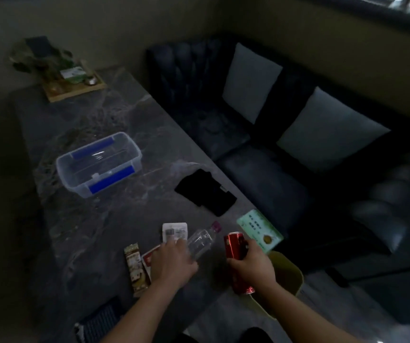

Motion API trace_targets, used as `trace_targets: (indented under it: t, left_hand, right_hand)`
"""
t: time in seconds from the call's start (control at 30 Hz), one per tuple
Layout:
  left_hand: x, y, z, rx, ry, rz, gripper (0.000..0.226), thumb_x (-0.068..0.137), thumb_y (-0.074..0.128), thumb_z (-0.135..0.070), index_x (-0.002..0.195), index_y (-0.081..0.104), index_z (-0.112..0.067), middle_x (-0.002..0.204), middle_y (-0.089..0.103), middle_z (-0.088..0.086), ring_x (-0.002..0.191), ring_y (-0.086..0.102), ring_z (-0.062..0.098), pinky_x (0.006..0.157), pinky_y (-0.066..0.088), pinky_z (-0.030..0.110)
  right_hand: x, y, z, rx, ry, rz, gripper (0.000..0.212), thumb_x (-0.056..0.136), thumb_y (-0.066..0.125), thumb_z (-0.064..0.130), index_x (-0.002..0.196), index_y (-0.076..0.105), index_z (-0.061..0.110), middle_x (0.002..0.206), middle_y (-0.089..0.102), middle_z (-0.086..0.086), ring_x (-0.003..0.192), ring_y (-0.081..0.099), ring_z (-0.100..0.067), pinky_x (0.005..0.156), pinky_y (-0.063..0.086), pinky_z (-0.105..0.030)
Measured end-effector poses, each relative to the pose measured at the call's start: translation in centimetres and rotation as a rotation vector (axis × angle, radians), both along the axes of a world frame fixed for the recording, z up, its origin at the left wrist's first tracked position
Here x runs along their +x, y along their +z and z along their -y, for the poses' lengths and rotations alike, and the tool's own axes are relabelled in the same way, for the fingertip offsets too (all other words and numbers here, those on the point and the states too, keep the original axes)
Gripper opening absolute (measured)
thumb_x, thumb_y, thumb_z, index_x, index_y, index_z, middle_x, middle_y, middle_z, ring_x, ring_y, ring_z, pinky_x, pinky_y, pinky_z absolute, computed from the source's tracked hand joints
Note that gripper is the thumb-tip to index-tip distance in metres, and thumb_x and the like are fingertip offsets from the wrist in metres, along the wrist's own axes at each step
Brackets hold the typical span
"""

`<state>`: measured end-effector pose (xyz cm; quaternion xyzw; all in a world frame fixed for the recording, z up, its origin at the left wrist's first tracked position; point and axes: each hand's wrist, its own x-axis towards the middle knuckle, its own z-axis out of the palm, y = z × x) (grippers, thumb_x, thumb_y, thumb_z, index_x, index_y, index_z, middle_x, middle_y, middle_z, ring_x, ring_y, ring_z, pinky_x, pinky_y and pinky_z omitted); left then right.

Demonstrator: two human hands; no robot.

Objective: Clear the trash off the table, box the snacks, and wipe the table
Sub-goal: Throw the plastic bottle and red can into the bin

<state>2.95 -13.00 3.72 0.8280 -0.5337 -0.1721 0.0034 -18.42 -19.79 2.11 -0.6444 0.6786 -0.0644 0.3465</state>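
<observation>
On the table [95, 219]: box [99, 164] toward the far left, cloth [205, 191] to its right near the edge, tray [75, 89] at the far end. Nearer: packets [137, 267] left, bottle [202, 240] in the middle, can [237, 261] right. Bin [289, 276] below the table's right edge, sofa [261, 174] beyond

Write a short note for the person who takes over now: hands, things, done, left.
Right hand: grip shut on the red metal can, above the yellow-green bin.
Left hand: on the clear plastic bottle; grip unclear.
Snack packets lie on the dark marble table; the clear lidded box is shut; the black cloth is unused.
Left: bin trash, box snacks, wipe.
</observation>
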Motion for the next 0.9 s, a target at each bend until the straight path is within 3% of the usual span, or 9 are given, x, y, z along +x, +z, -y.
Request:
trace_targets:
  t: [0.17, 0.37, 0.47, 0.63, 0.9]
  left_hand:
    - [-6.7, 0.6, 1.3, 0.027, -0.101, 0.040, 0.060, 0.070, 0.057, -0.066, 0.114, 0.055, -0.024, 0.116, 0.055, 0.001, 0.108, 0.055, 0.024, 0.081, 0.046, 0.038]
    - [-18.5, 0.4, 2.6, 0.020, -0.195, 0.041, 0.059, 0.071, 0.054, -0.068, 0.111, 0.056, -0.024, 0.111, 0.055, -0.001, 0.105, 0.056, 0.023, 0.080, 0.047, 0.038]
    - [-23.7, 0.2, 2.2, 0.043, -0.203, 0.014, 0.057, 0.072, 0.053, -0.070, 0.107, 0.056, -0.025, 0.109, 0.056, -0.002, 0.102, 0.058, 0.021, 0.076, 0.048, 0.038]
    - [-29.0, -1.2, 1.9, 0.141, -0.232, -0.014, 0.055, 0.074, 0.051, -0.068, 0.104, 0.056, -0.022, 0.107, 0.056, -0.001, 0.100, 0.059, 0.021, 0.075, 0.051, 0.037]
    - [-31.5, -7.3, 2.9, 0.314, -0.238, -0.062, 0.058, 0.075, 0.051, -0.069, 0.110, 0.062, -0.024, 0.114, 0.061, 0.001, 0.103, 0.064, 0.024, 0.077, 0.049, 0.035]
  right_hand:
    - [-6.8, 0.0, -1.3, -0.002, -0.098, 0.045, 0.065, 0.068, 0.079, 0.052, 0.122, 0.050, 0.030, 0.103, 0.061, 0.013, 0.085, 0.060, -0.005, 0.072, 0.055, -0.030]
    - [-18.9, -0.9, -2.1, 0.028, -0.181, 0.057, 0.070, 0.067, 0.077, 0.052, 0.126, 0.048, 0.031, 0.103, 0.057, 0.013, 0.079, 0.052, -0.006, 0.061, 0.043, -0.024]
    - [-24.2, -1.7, -2.3, 0.105, -0.181, 0.041, 0.072, 0.067, 0.076, 0.053, 0.127, 0.045, 0.030, 0.110, 0.061, 0.007, 0.082, 0.055, -0.011, 0.069, 0.050, -0.031]
    - [-29.9, -3.8, -2.7, 0.209, -0.170, 0.025, 0.073, 0.071, 0.080, 0.051, 0.130, 0.044, 0.026, 0.111, 0.062, 0.007, 0.087, 0.058, -0.009, 0.072, 0.053, -0.029]
    - [-31.7, -8.1, -2.9, 0.351, -0.194, -0.031, 0.075, 0.073, 0.075, 0.053, 0.134, 0.045, 0.023, 0.115, 0.064, 0.001, 0.098, 0.066, -0.018, 0.083, 0.058, -0.037]
